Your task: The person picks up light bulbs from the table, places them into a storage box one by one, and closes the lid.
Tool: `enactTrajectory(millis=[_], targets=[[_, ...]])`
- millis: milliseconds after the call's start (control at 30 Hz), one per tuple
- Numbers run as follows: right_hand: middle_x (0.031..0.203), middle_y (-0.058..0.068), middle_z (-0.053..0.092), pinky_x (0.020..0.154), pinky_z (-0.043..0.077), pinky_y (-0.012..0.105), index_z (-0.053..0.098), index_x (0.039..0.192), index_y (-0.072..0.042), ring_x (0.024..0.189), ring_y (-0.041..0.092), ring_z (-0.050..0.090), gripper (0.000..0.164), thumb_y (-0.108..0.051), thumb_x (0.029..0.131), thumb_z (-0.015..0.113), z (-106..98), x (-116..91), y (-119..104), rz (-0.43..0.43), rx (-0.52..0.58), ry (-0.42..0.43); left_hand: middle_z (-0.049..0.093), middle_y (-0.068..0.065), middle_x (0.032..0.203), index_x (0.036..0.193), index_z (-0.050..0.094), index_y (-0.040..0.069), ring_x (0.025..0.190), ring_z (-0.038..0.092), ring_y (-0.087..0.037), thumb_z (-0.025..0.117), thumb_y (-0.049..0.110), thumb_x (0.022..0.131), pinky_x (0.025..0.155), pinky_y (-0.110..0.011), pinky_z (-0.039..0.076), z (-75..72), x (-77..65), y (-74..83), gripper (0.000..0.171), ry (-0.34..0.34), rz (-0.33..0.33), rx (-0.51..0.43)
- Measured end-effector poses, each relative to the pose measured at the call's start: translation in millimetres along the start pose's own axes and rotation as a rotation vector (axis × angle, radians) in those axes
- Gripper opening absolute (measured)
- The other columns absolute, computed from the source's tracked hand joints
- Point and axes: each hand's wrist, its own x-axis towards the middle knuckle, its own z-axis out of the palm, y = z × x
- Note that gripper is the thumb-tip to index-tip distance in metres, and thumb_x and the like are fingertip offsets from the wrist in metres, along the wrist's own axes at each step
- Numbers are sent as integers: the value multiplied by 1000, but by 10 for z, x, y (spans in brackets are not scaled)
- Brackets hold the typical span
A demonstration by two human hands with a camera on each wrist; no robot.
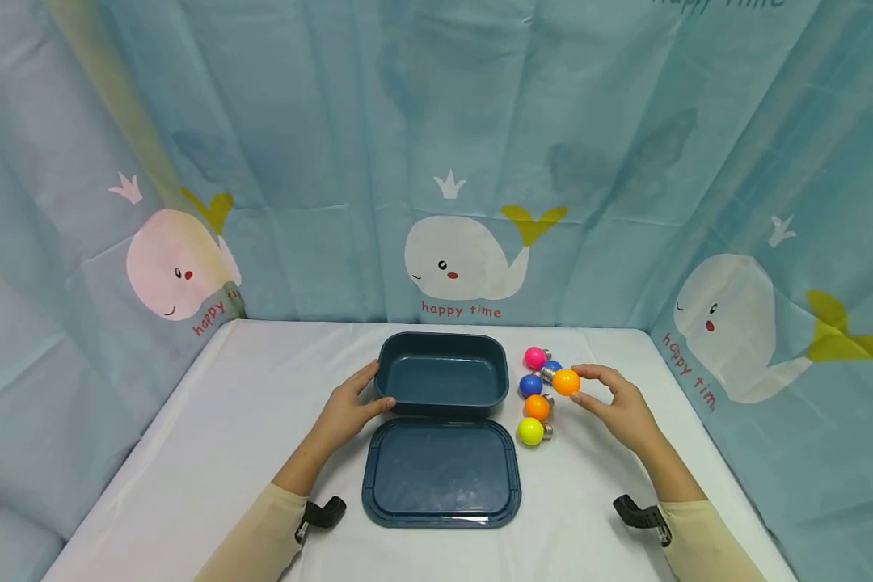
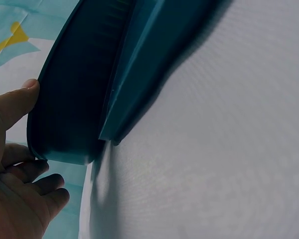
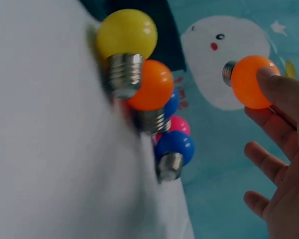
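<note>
My right hand (image 1: 620, 408) pinches an orange light bulb (image 1: 566, 381) between thumb and fingers, its metal screw base pointing left. In the right wrist view that bulb (image 3: 248, 82) is held off the table, the lower fingers free of it. At the left end of a dark teal rectangular box (image 1: 444, 380), my left hand (image 1: 349, 411) holds the side, thumb at the near corner. The left wrist view shows the thumb on the rim and fingertips against the outer wall. The box stands without its lid, and its inside shows nothing in it.
A matching lid (image 1: 442, 473) lies flat just in front of the box. Right of the box lie a pink bulb (image 1: 534, 358), two blue bulbs (image 1: 530, 385), another orange bulb (image 1: 536, 407) and a yellow bulb (image 1: 530, 432). A whale-print curtain (image 1: 320, 267) hangs behind the white table (image 1: 211, 453).
</note>
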Motion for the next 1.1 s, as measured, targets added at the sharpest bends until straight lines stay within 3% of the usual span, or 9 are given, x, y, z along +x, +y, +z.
enactTrajectory(millis=[400, 700, 1100], targets=[[144, 5, 59, 114, 28, 75, 65, 134, -23, 141, 35, 45, 46, -40, 93, 77, -44, 387, -438, -47, -2, -130, 32, -13, 167, 161, 33, 9, 153, 30, -35, 77, 41, 92, 121, -59, 31, 16, -2, 3, 87, 12, 5, -10], [140, 1, 62, 110, 36, 73, 67, 131, -27, 132, 32, 53, 41, -34, 93, 78, -3, 632, -669, -154, -23, -237, 31, -13, 167, 161, 32, 10, 153, 30, -35, 77, 39, 93, 120, -60, 31, 11, -16, -6, 87, 15, 1, -15], [136, -2, 63, 109, 42, 67, 68, 131, -31, 133, 29, 51, 38, -36, 93, 76, 45, 1030, -1007, -190, -81, -388, 31, -14, 167, 161, 32, 9, 153, 30, -35, 77, 39, 92, 121, -59, 30, 4, -27, 13, 87, 10, -1, -30]])
